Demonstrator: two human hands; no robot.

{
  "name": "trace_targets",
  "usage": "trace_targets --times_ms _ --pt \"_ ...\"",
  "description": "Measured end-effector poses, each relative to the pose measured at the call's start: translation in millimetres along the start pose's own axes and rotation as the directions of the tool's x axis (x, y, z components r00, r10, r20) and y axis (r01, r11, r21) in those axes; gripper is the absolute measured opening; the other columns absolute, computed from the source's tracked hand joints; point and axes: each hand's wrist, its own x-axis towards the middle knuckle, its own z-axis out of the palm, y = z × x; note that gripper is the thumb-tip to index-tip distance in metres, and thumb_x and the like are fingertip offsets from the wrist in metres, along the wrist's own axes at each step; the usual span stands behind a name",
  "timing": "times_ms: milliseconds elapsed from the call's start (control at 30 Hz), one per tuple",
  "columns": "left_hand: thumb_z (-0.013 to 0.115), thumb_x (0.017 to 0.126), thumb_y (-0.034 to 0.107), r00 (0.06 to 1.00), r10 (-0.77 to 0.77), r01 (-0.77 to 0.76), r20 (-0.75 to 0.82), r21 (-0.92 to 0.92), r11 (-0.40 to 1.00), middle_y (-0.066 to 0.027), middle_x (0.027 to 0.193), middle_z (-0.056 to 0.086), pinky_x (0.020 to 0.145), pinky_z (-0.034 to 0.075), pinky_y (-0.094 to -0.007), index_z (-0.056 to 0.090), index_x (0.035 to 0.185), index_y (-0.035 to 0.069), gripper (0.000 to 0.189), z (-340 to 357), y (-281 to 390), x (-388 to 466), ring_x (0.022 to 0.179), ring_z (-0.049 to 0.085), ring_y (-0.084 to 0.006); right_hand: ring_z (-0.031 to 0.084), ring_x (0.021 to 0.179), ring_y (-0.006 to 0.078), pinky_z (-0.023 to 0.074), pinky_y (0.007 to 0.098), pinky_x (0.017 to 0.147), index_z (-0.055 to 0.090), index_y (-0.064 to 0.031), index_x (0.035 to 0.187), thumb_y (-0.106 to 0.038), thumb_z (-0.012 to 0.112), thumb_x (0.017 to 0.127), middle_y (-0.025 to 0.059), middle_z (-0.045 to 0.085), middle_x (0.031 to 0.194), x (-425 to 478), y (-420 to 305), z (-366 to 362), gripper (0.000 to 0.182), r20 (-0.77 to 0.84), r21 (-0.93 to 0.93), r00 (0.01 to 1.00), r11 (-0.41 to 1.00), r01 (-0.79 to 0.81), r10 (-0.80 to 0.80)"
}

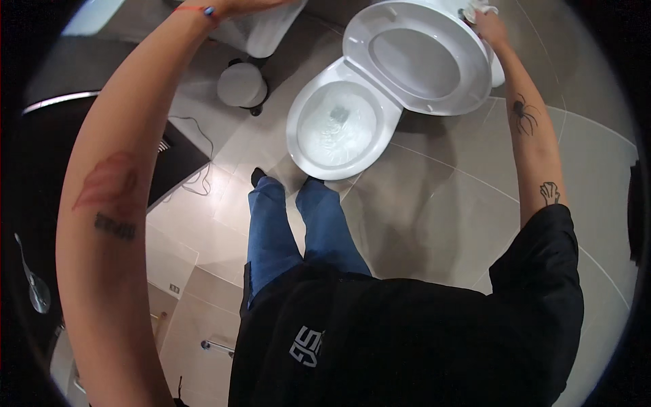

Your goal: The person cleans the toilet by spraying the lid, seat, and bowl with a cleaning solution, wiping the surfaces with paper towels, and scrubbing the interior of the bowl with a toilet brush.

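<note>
My right hand (491,29) grips a crumpled white cloth or tissue (480,7) at the top right, beside the raised toilet lid (414,63). Below the lid is the white toilet bowl (300,147), its seat raised or not I cannot tell; the water (338,124) inside is rippled and foamy. My left hand (249,7) reaches to the top edge, above a white fixture, with its fingers mostly cut off, so what it touches is hidden. A red string bracelet with a blue bead circles the left wrist.
A small white pedal bin (241,85) stands left of the toilet. A dark counter (178,165) runs along the left, with a thin cable (207,147) on the tiled floor beside it. My feet are just before the bowl. A metal bar (218,347) shows at the lower left.
</note>
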Motion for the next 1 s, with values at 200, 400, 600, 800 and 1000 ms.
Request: trace_targets --times_ms 200,400,600,800,1000 --pt "0.058 0.075 0.043 0.999 -0.035 0.035 0.032 0.007 0.999 -0.0227 0.078 0.06 0.069 0.044 -0.0429 0.052 0.096 0.001 0.047 9.2 -9.1 1.6 0.074 0.059 -0.0369 0.058 0.092 0.0373 0.0425 0.0443 0.082 0.062 -0.0014 0.092 -0.034 0.035 0.087 0.0195 0.061 0.099 -3.5 -45.1 -8.4 0.042 0.128 -0.255 0.979 0.949 0.185 -0.156" --pt "0.057 0.071 0.036 0.963 0.174 -0.198 -0.205 -0.103 0.975 -0.0192 0.083 0.062 0.072 0.045 -0.0417 0.058 0.09 0.004 0.037 17.0 -11.2 7.3 0.079 0.06 -0.0331 0.054 0.104 0.0309 0.0401 0.0382 0.087 0.057 0.0033 0.107 -0.044 0.042 0.085 0.0235 0.055 0.111 32.8 26.8 19.9 0.054 -0.025 0.124 0.992 0.985 -0.123 0.127" --pt "0.058 0.069 0.04 0.925 0.136 -0.206 -0.356 -0.166 0.964 -0.0189 0.083 0.063 0.073 0.045 -0.04 0.061 0.086 0.006 0.038 10.7 -15.4 -18.3 0.08 0.06 -0.0326 0.056 0.097 0.0239 0.0423 0.0338 0.081 0.054 0.0069 0.11 -0.035 0.049 0.084 0.0169 0.059 0.107 29.8 10.0 23.6 0.049 0.028 0.474 0.991 0.871 -0.13 0.133" --pt "0.058 0.07 0.04 0.921 0.118 -0.161 -0.372 -0.087 0.983 -0.019 0.082 0.062 0.072 0.046 -0.0386 0.061 0.085 0.006 0.038 13.3 -17.7 -17.1 0.081 0.06 -0.0322 0.059 0.09 0.0299 0.0432 0.0368 0.078 0.058 0.0081 0.098 -0.026 0.049 0.082 0.0209 0.061 0.099 14.3 -19.7 9.1 0.039 -0.233 0.408 0.968 0.913 0.014 0.09" --pt "0.058 0.071 0.04 0.943 0.11 -0.162 -0.315 -0.143 0.976 -0.0208 0.083 0.062 0.072 0.046 -0.0389 0.06 0.089 0.005 0.04 32.6 -22.7 5.8 0.079 0.06 -0.0334 0.058 0.079 0.0261 0.0442 0.0361 0.072 0.057 0.0044 0.091 -0.015 0.056 0.081 0.0163 0.061 0.09 -43.2 -48.8 -7.7 0.022 -0.641 0.539 0.662 0.842 0.027 0.389"
